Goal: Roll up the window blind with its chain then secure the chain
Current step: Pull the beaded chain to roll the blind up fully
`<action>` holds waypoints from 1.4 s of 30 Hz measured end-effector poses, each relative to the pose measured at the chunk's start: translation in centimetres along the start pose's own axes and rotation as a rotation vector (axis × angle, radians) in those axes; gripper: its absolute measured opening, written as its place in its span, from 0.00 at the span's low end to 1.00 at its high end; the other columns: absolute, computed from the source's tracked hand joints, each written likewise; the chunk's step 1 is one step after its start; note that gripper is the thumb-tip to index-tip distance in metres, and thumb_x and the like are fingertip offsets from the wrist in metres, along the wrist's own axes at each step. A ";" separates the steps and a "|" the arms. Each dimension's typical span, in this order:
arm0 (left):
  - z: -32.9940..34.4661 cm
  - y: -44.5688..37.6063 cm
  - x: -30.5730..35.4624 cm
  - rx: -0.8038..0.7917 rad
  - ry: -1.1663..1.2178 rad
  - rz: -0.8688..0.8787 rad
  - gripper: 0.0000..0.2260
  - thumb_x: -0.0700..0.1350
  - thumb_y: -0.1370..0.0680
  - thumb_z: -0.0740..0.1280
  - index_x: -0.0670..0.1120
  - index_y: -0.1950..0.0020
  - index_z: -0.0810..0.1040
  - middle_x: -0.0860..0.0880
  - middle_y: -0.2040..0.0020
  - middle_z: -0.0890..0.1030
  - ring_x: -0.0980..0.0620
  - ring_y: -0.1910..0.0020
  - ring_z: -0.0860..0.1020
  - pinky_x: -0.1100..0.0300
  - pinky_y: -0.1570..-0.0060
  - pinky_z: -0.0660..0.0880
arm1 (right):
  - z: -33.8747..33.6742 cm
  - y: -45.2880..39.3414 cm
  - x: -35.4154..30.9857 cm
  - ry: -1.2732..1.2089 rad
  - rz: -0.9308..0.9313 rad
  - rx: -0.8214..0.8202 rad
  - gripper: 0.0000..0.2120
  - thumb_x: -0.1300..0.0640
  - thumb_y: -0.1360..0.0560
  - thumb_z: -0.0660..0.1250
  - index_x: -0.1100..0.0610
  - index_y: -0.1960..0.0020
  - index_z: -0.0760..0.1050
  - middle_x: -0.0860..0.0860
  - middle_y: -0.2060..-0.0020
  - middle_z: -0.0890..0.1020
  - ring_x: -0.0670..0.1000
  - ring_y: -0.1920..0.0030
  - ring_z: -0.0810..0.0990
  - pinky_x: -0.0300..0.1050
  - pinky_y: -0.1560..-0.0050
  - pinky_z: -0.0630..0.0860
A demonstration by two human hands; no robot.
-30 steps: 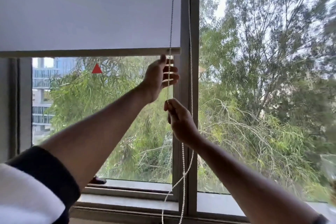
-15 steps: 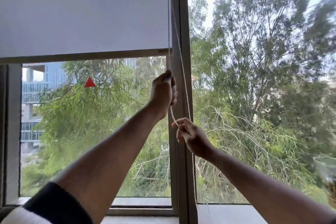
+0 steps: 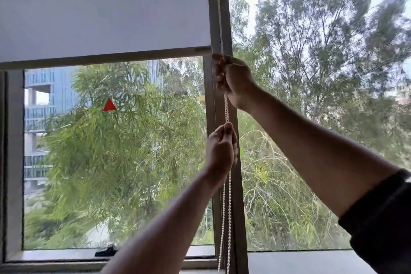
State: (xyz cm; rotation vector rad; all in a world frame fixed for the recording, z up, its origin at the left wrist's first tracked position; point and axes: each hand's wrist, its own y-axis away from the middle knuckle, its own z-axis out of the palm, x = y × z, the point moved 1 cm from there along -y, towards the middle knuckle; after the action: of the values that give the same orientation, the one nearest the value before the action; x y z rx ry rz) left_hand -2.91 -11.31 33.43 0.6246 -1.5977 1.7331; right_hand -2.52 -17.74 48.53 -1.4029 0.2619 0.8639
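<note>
Both arms are stretched up toward the window frame [image 3: 223,18], one above the other. The right hand [image 3: 233,80] is raised highest, just under the blind's bottom bar [image 3: 100,61], with its fingers curled round the bead chain [image 3: 226,109]. The left hand [image 3: 222,149] is held lower down, fingertips pinched on the same chain, which is pulled straight between the two hands. Two strands of chain are seen hanging below the left hand, down past the sill [image 3: 66,253]. One blind [image 3: 100,6] is counted, white, rolled about a third of the way down the left pane. One red triangle sticker [image 3: 109,105] is stuck on that glass. Outside, blurry green trees [image 3: 311,73] and a blue building [image 3: 46,100] are visible.
</note>
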 end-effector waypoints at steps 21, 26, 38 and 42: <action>-3.5 -7.5 11.8 0.109 -0.253 0.126 0.15 0.48 0.14 0.54 0.41 0.44 0.77 0.43 0.56 0.81 0.47 0.61 0.79 0.58 0.61 0.75 | -1.6 7.0 8.2 0.469 -0.431 0.006 0.10 0.65 0.16 0.59 0.59 0.53 0.75 0.51 0.70 0.73 0.43 0.71 0.67 0.37 0.70 0.65; -0.1 -8.9 15.4 0.074 -0.300 0.087 0.10 0.44 0.15 0.56 0.43 0.42 0.75 0.47 0.61 0.79 0.50 0.66 0.76 0.57 0.64 0.74 | -3.0 8.1 9.5 0.633 -0.494 -0.067 0.10 0.63 0.16 0.61 0.53 0.52 0.77 0.48 0.70 0.74 0.42 0.72 0.68 0.39 0.70 0.65; 0.1 -9.3 10.9 0.240 -0.336 0.300 0.23 0.54 0.17 0.57 0.50 0.72 0.66 0.47 0.71 0.62 0.50 0.73 0.59 0.50 0.70 0.56 | -7.7 6.4 11.1 1.054 -0.473 -0.334 0.11 0.61 0.18 0.61 0.46 0.47 0.76 0.39 0.69 0.76 0.42 0.71 0.75 0.44 0.68 0.75; -0.3 -8.5 9.5 0.257 -0.438 0.326 0.20 0.54 0.16 0.57 0.51 0.68 0.68 0.51 0.70 0.67 0.51 0.72 0.65 0.47 0.69 0.65 | -7.3 4.8 9.6 0.950 -0.369 -0.314 0.11 0.63 0.16 0.60 0.50 0.42 0.77 0.43 0.58 0.82 0.49 0.59 0.82 0.48 0.56 0.79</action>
State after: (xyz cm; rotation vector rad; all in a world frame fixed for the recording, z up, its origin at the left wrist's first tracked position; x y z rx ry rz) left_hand -2.60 -9.39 46.01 0.9637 -1.8658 2.1766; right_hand 3.18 -21.24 37.41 -2.0097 0.5738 -0.1264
